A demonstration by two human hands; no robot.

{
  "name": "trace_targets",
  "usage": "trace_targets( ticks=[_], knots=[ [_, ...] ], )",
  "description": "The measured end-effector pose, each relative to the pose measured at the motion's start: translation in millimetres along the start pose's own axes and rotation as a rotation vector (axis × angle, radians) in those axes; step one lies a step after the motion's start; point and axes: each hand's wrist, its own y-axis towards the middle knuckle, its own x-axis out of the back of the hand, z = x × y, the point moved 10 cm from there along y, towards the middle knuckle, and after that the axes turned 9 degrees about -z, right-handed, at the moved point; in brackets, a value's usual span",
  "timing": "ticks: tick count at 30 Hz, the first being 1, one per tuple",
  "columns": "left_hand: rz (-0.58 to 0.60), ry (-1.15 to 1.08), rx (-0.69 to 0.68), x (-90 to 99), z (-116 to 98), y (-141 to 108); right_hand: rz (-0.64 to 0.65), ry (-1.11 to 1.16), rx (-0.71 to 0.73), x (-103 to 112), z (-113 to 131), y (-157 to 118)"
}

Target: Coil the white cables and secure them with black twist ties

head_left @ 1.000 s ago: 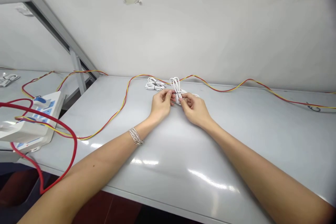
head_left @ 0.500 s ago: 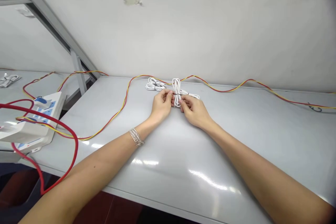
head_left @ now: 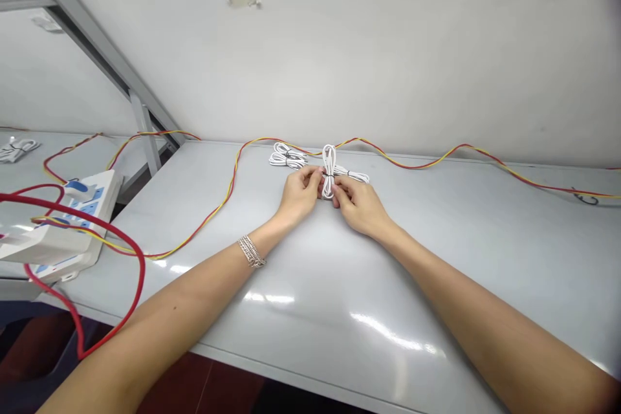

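Between my two hands a coiled white cable [head_left: 328, 154] stands upright, bound round its middle with a thin black tie. My left hand [head_left: 301, 194] is closed, its thumb and fingertips pinching at the tie on the cable's left side. On the other side my right hand [head_left: 359, 207] is closed too, thumb and fingers gripping the lower right of the coil. Behind the left hand lie tied white cable coils [head_left: 287, 156], and another tied white cable [head_left: 354, 174] lies just behind the right hand. Fingertips partly hide the tie's ends.
A red and yellow twisted wire [head_left: 417, 168] runs along the back of the grey table [head_left: 310, 310]. At left sit a white power strip [head_left: 99, 207] with plugs and a looping red cable [head_left: 142, 265]. Another white cable bundle [head_left: 18, 150] lies far left. A metal frame [head_left: 97, 39] rises there.
The held cable coil has tilted very slightly to the right at its top. Both hands keep nearly the same place and grip.
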Motion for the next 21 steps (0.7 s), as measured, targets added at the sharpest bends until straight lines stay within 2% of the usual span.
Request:
trace_targets(
  ticks=[12, 21],
  knots=[
    [0.014, 0.02, -0.021, -0.9, -4.0, -1.2, -0.013, -0.029, -0.005, 1.5, 0.3, 0.4],
    [0.058, 0.056, -0.094, -5.4, -10.1, -4.7, -0.051, -0.033, -0.002, 3.4, 1.6, -0.2]
  ],
)
